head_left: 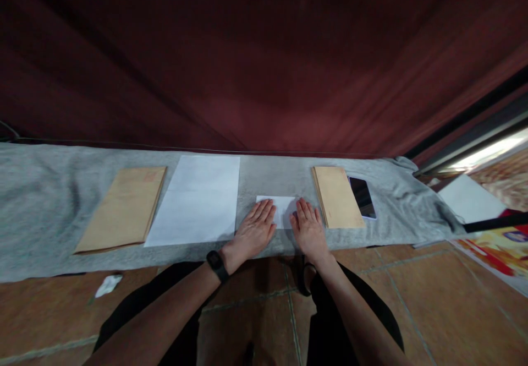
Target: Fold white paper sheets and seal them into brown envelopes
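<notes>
A small white piece of paper, seemingly folded, lies on the grey cloth in front of me. My left hand rests flat across its left end, fingers stretched out, a black band on the wrist. On its right end lies my right hand, also flat with the fingers extended. The palms and fingers cover both ends of the paper. Left of my left hand is a large white sheet. Close beside my right hand sits a stack of brown envelopes.
Larger brown envelopes lie at the left of the cloth. A phone lies right of the envelope stack. Behind hangs a dark red curtain. A crumpled white tissue is on the tiled floor; a colourful box stands at right.
</notes>
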Demonstrator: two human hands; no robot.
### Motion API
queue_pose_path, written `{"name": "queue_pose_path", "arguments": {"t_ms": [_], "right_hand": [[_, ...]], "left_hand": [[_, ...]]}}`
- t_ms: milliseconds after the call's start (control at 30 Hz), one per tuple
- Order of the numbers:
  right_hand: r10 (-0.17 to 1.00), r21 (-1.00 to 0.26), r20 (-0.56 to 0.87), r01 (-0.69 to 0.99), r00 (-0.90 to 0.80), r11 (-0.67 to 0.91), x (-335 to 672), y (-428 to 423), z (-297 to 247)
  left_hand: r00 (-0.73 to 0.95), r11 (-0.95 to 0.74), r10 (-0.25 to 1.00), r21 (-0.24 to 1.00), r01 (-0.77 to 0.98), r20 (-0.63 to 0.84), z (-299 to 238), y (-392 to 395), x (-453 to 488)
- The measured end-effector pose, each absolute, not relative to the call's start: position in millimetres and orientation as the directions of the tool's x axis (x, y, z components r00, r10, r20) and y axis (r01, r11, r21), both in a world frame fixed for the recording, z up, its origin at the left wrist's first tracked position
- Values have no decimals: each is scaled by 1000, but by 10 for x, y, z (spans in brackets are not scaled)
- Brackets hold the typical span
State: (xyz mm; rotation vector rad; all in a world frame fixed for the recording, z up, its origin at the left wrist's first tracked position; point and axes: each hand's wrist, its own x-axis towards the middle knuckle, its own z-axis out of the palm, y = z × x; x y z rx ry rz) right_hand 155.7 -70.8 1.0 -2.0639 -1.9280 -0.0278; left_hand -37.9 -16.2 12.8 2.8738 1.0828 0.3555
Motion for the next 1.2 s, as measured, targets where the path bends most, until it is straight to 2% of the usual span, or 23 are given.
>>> {"name": "queue_pose_path", "arguments": {"t_ms": [133,233,467,1200], "right_hand": [[977,-369,201,919,-68,139,1435,-598,50],[971,-413,193,886,-140,210,1346,-560,31],[977,-304,178,937,-120,171,1334,-602,-32],[972,-130,236,990,-18,49,1609,-628,-125]], "left_hand": [[738,-761,649,143,633,184,74,-196,-170],[741,-758,652,137,637,162,29,-202,-95],[698,-719,695,158,677,170,-38,-221,-115],[600,-634,772,173,754,212,-60,-164,-424]]}}
